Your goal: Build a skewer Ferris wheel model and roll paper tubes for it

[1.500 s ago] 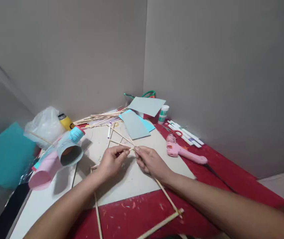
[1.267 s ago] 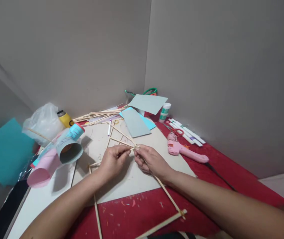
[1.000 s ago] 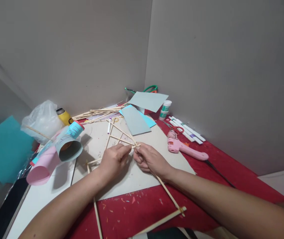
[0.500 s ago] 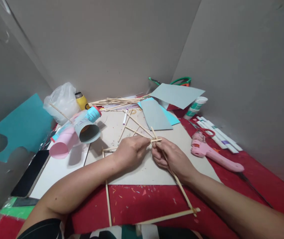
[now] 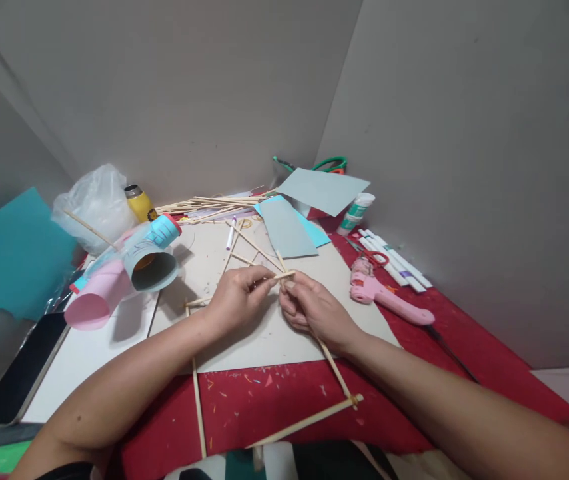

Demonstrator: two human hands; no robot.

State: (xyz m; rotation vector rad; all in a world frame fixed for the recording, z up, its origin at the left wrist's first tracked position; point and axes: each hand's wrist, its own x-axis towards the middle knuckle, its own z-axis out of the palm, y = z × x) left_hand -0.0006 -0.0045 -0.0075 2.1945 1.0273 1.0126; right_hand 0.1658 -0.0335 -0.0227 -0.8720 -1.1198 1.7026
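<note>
A frame of thin wooden sticks [image 5: 337, 371] lies across the beige board [image 5: 274, 333] and the red table cover. My left hand [image 5: 237, 300] and my right hand [image 5: 314, 312] meet at its far corner, both pinching the joint where several sticks cross [image 5: 279, 273]. The fingers of each hand are pressed together on the sticks. Another joint of the frame [image 5: 353, 400] rests near the front edge.
A pink glue gun [image 5: 389, 299] with its cord lies right of the board, beside white markers [image 5: 397, 261] and a glue bottle [image 5: 357, 212]. Grey-blue paper sheets [image 5: 289, 230], loose sticks [image 5: 214, 203], rolled paper tubes [image 5: 124, 273], a plastic bag [image 5: 95, 207] and a dark phone [image 5: 17, 373] crowd the back and left.
Both hands stay pinched on the same stick joint. The view has swung about, and the fingers have shifted slightly on the sticks.
</note>
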